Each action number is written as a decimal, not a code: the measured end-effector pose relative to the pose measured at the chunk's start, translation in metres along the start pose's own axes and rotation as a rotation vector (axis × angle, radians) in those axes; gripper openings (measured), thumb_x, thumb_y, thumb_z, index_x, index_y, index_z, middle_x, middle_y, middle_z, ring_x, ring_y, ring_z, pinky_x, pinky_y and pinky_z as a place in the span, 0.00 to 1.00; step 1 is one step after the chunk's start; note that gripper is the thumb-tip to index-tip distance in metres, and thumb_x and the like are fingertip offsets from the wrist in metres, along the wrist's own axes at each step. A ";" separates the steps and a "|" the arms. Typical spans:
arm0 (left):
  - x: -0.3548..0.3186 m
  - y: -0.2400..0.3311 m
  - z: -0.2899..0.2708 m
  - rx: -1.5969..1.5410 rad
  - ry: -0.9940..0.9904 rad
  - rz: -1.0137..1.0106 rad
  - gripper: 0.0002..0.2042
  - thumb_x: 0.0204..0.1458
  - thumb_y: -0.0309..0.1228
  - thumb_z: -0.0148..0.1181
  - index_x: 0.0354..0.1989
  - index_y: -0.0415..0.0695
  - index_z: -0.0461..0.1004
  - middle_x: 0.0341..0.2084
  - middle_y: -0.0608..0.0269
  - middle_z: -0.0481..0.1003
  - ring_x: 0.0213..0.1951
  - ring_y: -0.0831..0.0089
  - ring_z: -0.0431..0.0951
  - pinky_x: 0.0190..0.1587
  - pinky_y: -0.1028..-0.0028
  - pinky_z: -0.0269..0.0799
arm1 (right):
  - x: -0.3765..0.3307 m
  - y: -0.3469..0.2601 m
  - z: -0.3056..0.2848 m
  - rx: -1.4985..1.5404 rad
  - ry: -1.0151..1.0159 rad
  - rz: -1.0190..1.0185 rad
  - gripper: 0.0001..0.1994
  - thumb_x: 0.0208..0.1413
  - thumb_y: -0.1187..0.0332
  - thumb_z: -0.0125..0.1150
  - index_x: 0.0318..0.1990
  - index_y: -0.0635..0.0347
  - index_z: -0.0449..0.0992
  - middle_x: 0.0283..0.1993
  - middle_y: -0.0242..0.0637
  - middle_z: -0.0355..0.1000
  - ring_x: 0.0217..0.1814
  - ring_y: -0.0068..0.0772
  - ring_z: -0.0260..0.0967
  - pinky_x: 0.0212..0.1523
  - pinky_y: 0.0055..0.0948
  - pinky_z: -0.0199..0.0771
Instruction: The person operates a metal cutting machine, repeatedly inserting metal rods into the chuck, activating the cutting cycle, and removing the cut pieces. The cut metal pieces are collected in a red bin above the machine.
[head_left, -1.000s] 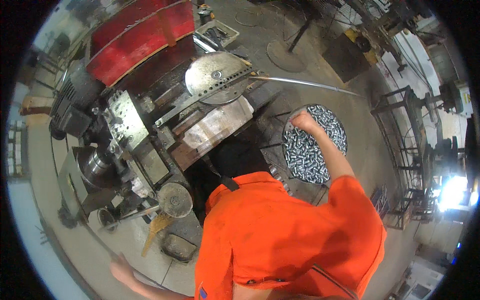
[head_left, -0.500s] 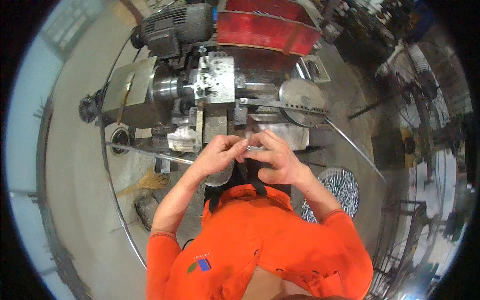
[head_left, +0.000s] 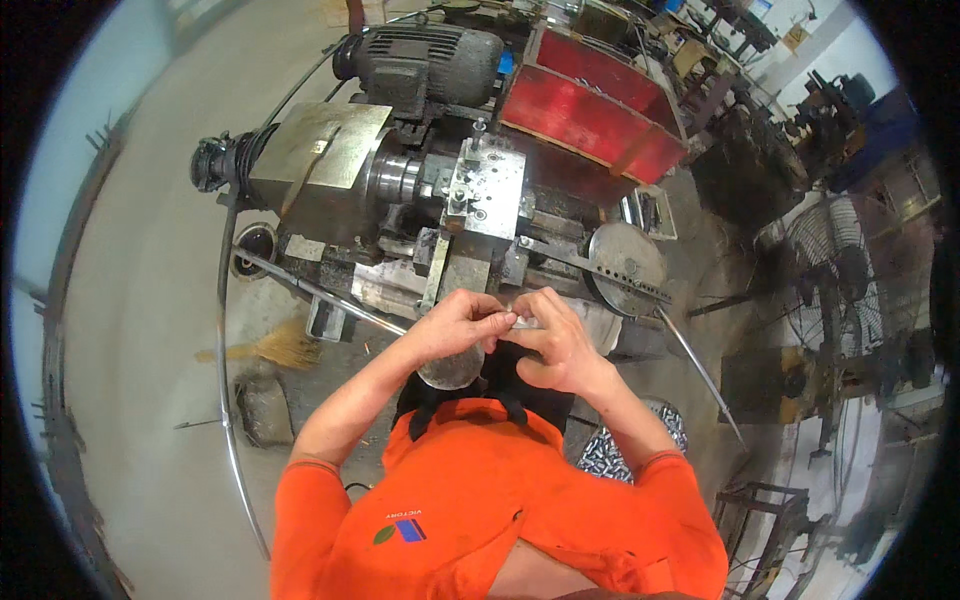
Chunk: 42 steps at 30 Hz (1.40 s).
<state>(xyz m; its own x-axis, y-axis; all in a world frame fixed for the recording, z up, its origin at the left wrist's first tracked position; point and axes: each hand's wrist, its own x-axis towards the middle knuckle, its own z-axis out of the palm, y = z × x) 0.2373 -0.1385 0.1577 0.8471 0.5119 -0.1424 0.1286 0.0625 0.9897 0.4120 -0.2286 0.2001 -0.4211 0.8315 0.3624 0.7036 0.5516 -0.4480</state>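
Note:
My left hand [head_left: 462, 324] and my right hand [head_left: 560, 345] meet in front of the machine, fingertips touching. Between them is a small shiny metal piece [head_left: 524, 322], mostly covered by the fingers. The left thumb and fingers pinch its left end. On the other side, my right fingers curl round it. Just beyond the hands is a lathe-like machine with a drilled steel block [head_left: 490, 185] and a round metal spindle [head_left: 398, 178]. A perforated flat bar [head_left: 585, 262] reaches across a round metal disc [head_left: 628, 262] to the right.
A motor [head_left: 430, 65] and a red metal bin [head_left: 585, 115] stand behind the machine. Many small metal parts [head_left: 605, 455] lie in a heap by my right forearm. A long bar [head_left: 340, 300] slants in at left, near a straw broom [head_left: 285, 345]. A fan [head_left: 835, 260] stands far right.
The view has turned and shifted, so the machine appears tilted and further right. My hands stay together round the small metal piece.

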 end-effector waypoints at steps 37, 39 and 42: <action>-0.282 -0.088 -0.135 0.930 1.237 -0.722 0.17 0.45 0.39 0.62 0.30 0.36 0.68 0.23 0.45 0.72 0.28 0.48 0.73 0.30 0.58 0.67 | 0.200 0.117 0.066 -0.147 -0.169 0.140 0.13 0.28 0.66 0.56 0.26 0.57 0.81 0.29 0.46 0.74 0.36 0.48 0.71 0.40 0.38 0.72; -0.284 -0.094 -0.139 0.934 1.236 -0.676 0.16 0.45 0.38 0.61 0.30 0.36 0.68 0.21 0.45 0.71 0.28 0.47 0.73 0.30 0.57 0.67 | 0.201 0.122 0.075 -0.187 -0.067 0.045 0.12 0.27 0.68 0.56 0.25 0.55 0.80 0.24 0.49 0.73 0.31 0.51 0.72 0.37 0.39 0.73; -0.288 -0.100 -0.149 0.917 1.231 -0.660 0.15 0.44 0.36 0.61 0.30 0.36 0.68 0.22 0.45 0.72 0.28 0.47 0.73 0.31 0.57 0.67 | 0.207 0.118 0.076 -0.186 -0.151 0.073 0.11 0.27 0.67 0.55 0.23 0.56 0.80 0.24 0.50 0.72 0.31 0.52 0.71 0.36 0.41 0.73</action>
<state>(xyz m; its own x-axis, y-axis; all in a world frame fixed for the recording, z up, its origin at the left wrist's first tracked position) -0.0967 -0.1643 0.1015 -0.2982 0.9540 0.0308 0.8903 0.2663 0.3694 0.3645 0.0142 0.1603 -0.4362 0.8769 0.2021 0.8226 0.4796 -0.3054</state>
